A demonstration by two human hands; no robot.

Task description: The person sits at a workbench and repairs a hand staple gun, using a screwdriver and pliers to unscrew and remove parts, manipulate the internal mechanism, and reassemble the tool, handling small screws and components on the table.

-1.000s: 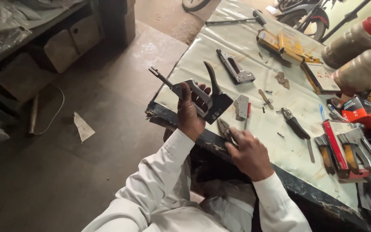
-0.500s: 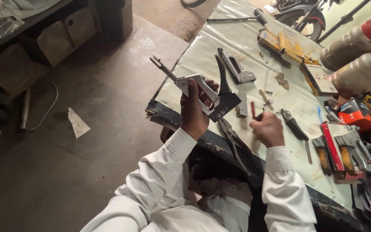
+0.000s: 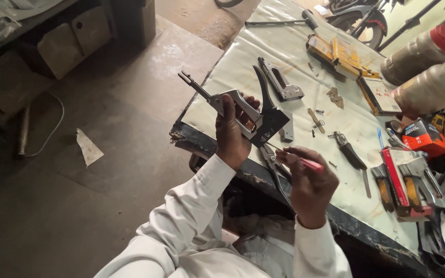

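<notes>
Grip: left hand (image 3: 231, 135) is wrapped tight around the metal handle of a staple gun (image 3: 240, 110); right hand (image 3: 309, 181) pinches a thin red-handled screwdriver (image 3: 301, 160) between closed fingers.
Staple gun: held up over the near edge of the table (image 3: 243, 62), its black lever sticking upward and a long rod pointing out to the left.
Screwdriver: tip aimed at the black underside of the staple gun, just beside it; contact cannot be told.
Change: half a second ago the right hand rested further out over the table near small parts; now it has pulled back toward the body and holds the screwdriver up at the staple gun. The left hand keeps its hold.
Packages: flat yellow boxes (image 3: 336, 51) lie at the far side of the table; an orange box (image 3: 424, 137) sits at the right edge.
Jars: two clear plastic jars (image 3: 428, 72), one with a red lid, lie on their sides at the upper right.
Other tools: a second staple gun (image 3: 280, 81) lies on the table beyond the held one.
</notes>
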